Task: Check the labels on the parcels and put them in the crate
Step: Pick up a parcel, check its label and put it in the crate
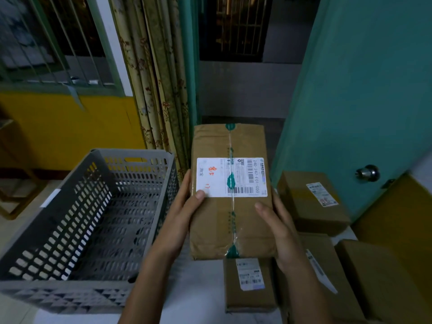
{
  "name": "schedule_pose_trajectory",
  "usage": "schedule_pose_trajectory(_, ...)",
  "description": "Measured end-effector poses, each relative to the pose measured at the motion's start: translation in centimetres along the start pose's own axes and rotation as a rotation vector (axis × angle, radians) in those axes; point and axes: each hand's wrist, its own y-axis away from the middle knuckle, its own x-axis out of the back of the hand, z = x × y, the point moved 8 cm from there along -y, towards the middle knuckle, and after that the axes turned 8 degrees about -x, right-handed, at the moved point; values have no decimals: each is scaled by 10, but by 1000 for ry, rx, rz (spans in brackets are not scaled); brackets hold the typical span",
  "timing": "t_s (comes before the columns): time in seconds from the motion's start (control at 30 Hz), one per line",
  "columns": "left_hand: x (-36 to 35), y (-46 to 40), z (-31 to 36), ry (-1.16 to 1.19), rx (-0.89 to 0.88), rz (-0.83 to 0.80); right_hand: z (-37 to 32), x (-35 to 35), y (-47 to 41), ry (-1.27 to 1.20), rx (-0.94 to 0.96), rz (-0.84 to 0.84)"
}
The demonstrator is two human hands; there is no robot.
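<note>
Crate point(77, 220) empty so far. Left hand point(184, 211) and right hand point(280, 228) clasping one parcel point(231, 220), label point(231, 177) upward. Several parcels point(313, 202) left beside.

Head-worn view, forward and down, close above hands point(233, 230)

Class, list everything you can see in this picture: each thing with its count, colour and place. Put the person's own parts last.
held parcel: 1, brown with white label, centre, raised in both hands
crate: 1, grey, left, nothing visible inside
other parcels: at least 4, brown, lower right, some with white labels
door: 1, teal, right, with metal knob
curtain: 1, yellowish floral, centre back
window: 1, barred, green frame, upper left
wall: yellow, below window
left hand: grip on parcel's left edge
right hand: grip on parcel's right edge
</note>
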Motion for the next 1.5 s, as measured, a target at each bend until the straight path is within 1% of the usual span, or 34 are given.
schedule_pose_trajectory(0.13,-9,15,1,-5,4,-63,-4,5,-4,-55,14,54)
schedule_pose_trajectory(0.33,-10,20,0,48,-13,-46,0,4,-6,-86,-3,61)
schedule_pose_trajectory(0.43,-6,18,-3,69,-22,-29,-2,0,-5,-52,-10,27)
schedule_pose_trajectory(0.57,-4,15,-9,62,12,-39,-8,1,-5,-31,67,44)
schedule_pose_trajectory(0.63,-3,12,-9,-44,-8,-30,-10,2,-3,23,118,100)
schedule_pose_trajectory(0.7,-7,10,-1,-194,-71,-4,-16,1,1,113,155,174)
schedule_pose_trajectory(0.8,-15,8,15,-412,-216,74,-20,-6,3,473,226,319)
schedule_pose_trajectory(0.83,-17,7,17,-495,-242,84,-20,-9,4,545,252,349)
schedule_pose_trajectory(0.87,-19,6,16,-539,-226,88,-19,-12,5,556,270,365)
schedule_pose_trajectory(0.93,-19,4,16,-512,-178,75,-18,-13,7,491,304,377)
schedule_pose_trajectory(1.03,-22,4,21,-465,-193,18,-19,-9,8,402,356,390)
schedule_pose_trajectory(1.17,-20,-3,7,-458,-126,-13,-16,-10,2,359,316,335)
schedule_pose_trajectory(1.23,-14,-6,3,-339,-110,-18,-19,-9,2,326,326,312)
schedule_pose_trajectory(1.33,-8,-4,-6,-79,-17,-45,-20,-1,1,154,284,278)
schedule_pose_trajectory(1.4,-10,-1,-12,50,1,-77,-11,-4,-6,44,167,166)
schedule_pose_trajectory(1.47,-16,0,-13,93,1,-93,-1,-13,-11,-74,28,13)
schedule_pose_trajectory(1.5,-18,0,-14,93,9,-90,2,-17,-12,-112,-10,-38)
